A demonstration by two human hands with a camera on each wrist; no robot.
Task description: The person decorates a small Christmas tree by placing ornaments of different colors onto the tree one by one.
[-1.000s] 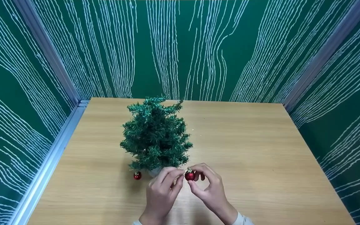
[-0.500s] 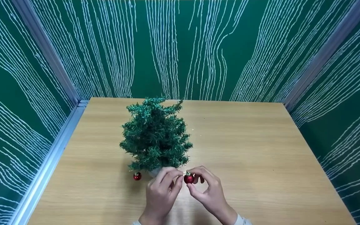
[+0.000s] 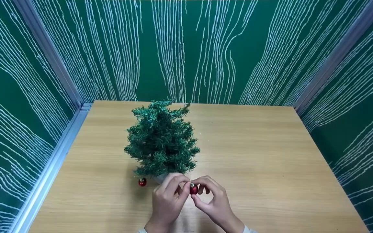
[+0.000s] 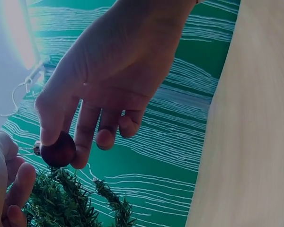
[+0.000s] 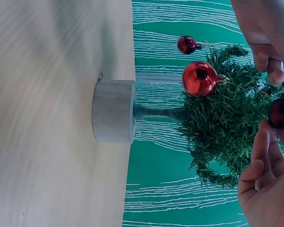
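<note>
My right hand (image 3: pixel 214 202) holds a small dark red Christmas bauble (image 3: pixel 194 189) between thumb and fingers. In the left wrist view the same bauble (image 4: pixel 57 150) has its metal cap facing my left hand (image 4: pixel 4 175), with a thin thread running from cap to fingers. That left hand (image 3: pixel 170 197) pinches the thread, its fingertips right beside the bauble. Behind the hands stands a small artificial Christmas tree (image 3: pixel 162 139). A red bauble (image 3: pixel 142 182) hangs at its lower left. The right wrist view also shows a larger shiny red bauble (image 5: pixel 199 79) hanging low on the tree.
The tree's round pale base (image 5: pixel 113 111) stands on the wooden table (image 3: pixel 254 155); in the head view my left hand mostly hides it. Green panels (image 3: pixel 206 48) with white wavy lines rise behind the table and along both sides.
My right hand and the bauble have moved slightly towards me and to the left, closing the small gap to my left fingertips. The left hand stays almost still.
</note>
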